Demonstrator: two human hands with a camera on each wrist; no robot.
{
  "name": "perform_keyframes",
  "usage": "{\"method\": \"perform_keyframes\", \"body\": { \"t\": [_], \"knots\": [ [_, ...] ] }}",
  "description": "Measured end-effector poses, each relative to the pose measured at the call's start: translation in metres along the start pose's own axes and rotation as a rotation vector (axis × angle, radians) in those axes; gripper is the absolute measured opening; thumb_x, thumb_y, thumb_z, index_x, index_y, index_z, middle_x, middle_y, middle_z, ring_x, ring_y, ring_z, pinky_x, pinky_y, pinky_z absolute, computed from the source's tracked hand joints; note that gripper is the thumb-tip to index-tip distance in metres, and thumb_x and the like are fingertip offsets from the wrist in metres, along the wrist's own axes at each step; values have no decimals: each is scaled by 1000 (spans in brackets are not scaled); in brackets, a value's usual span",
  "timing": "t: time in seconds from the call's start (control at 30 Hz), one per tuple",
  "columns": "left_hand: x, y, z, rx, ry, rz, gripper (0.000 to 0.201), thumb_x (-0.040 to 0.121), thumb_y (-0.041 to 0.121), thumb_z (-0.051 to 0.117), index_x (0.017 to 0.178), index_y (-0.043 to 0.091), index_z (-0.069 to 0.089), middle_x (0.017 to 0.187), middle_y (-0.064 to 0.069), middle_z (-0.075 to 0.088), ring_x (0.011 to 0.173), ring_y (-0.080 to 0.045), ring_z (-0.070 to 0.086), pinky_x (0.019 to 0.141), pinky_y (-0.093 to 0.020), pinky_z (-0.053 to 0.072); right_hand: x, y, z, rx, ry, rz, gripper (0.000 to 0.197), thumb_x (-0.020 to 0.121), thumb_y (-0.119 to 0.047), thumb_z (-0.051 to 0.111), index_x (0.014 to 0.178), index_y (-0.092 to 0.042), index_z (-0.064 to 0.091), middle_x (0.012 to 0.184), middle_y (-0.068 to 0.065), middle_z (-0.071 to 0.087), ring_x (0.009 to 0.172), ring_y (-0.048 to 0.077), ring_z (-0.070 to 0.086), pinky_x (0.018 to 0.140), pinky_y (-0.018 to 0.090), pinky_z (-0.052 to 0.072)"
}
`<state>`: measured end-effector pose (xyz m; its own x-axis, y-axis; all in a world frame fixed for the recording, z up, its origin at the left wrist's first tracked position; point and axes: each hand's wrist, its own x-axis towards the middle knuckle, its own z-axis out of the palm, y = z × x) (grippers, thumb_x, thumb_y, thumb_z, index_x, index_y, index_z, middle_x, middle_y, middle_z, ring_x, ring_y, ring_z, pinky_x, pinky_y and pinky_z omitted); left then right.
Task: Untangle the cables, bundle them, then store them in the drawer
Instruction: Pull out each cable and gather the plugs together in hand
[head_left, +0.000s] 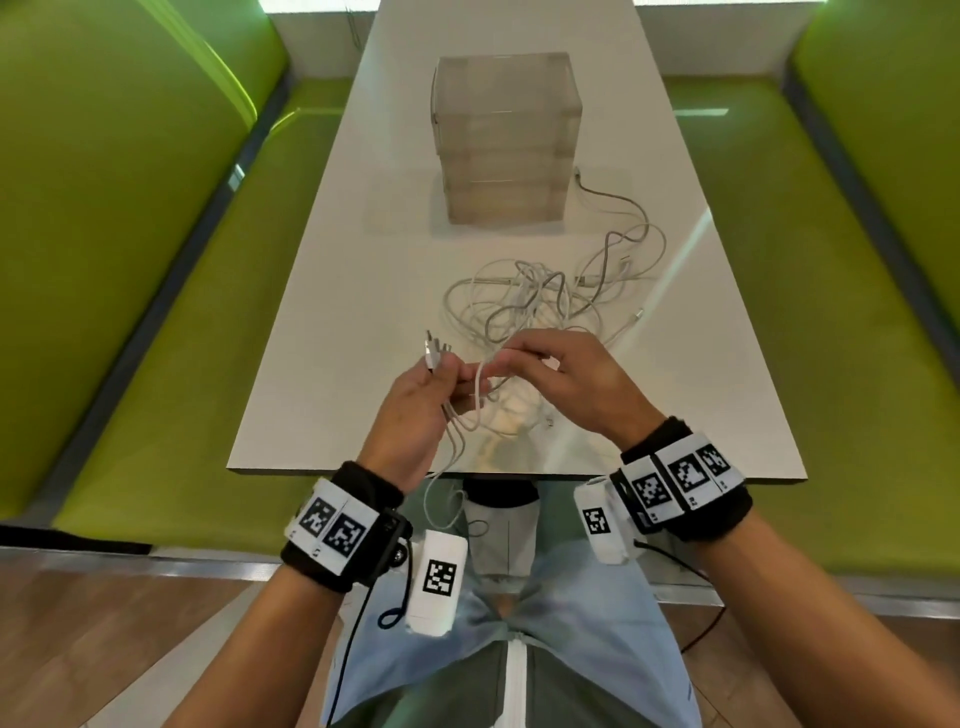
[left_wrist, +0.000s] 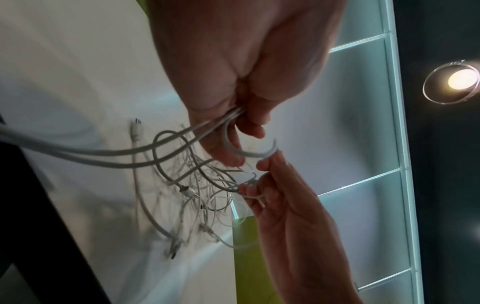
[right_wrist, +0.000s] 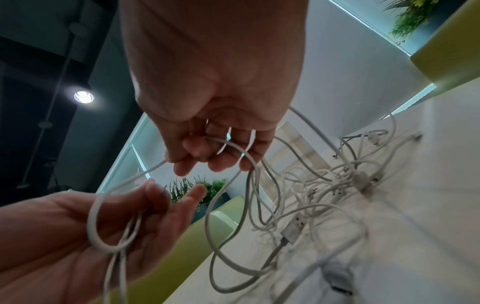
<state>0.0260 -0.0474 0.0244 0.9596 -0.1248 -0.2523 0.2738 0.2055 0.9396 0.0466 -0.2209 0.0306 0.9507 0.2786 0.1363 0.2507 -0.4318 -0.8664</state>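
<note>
White cables (head_left: 540, 301) tangled, plugs (head_left: 434, 351) pointing up

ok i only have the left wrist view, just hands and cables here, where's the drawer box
observer: The clear drawer box stands on the table beyond the pile of cables. Its drawers look shut.
operator: does any cable reach it
observer: One grey cable runs from the pile up to the box's right side, and its end lies beside the box.
operator: and what's above the left hand, it's cut off for me
observer: The bunch of cables gripped by the left hand ends in a few plugs that stick up above it.
</note>
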Motion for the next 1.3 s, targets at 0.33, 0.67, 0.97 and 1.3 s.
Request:
{"method": "perform_keyframes", "body": {
  "t": [0.33, 0.67, 0.97, 1.3],
  "knots": [
    [1, -2, -17, -195, -10, 53, 58, 94, -5, 42, 139, 28, 28, 123, -14, 62, 84, -16, 68, 71, -25, 55, -6, 6, 0, 17, -26, 47, 15, 91, -26, 61, 87, -15, 69, 73, 2, 66, 68, 10, 54, 68, 24, 44],
    [1, 7, -15, -350, 53, 34, 28, 96, 41, 45, 120, 28, 45, 78, 1, 46, 54, -8, 30, 47, -19, 29, -11, 15, 0, -10, -60, 83, 20, 92, -28, 59, 85, -12, 69, 75, 11, 64, 69, 21, 54, 66, 29, 44],
    [1, 11, -21, -401, 71, -51, 42, 93, 50, 43, 87, 11, 57, 54, 6, 27, 45, -7, 20, 42, -21, 17, -12, 20, 5, -32, -87, 98, 19, 91, -32, 58, 84, -19, 69, 76, 9, 65, 74, 24, 56, 72, 38, 47],
    [3, 10, -23, -413, 170, -93, 38, 98, 40, 42, 69, 16, 47, 49, 6, 28, 42, -8, 26, 41, -20, 26, -11, 20, 3, -56, -101, 89, 20, 91, -33, 57, 84, -18, 69, 77, 7, 67, 74, 22, 58, 74, 42, 49]
  ]
}}
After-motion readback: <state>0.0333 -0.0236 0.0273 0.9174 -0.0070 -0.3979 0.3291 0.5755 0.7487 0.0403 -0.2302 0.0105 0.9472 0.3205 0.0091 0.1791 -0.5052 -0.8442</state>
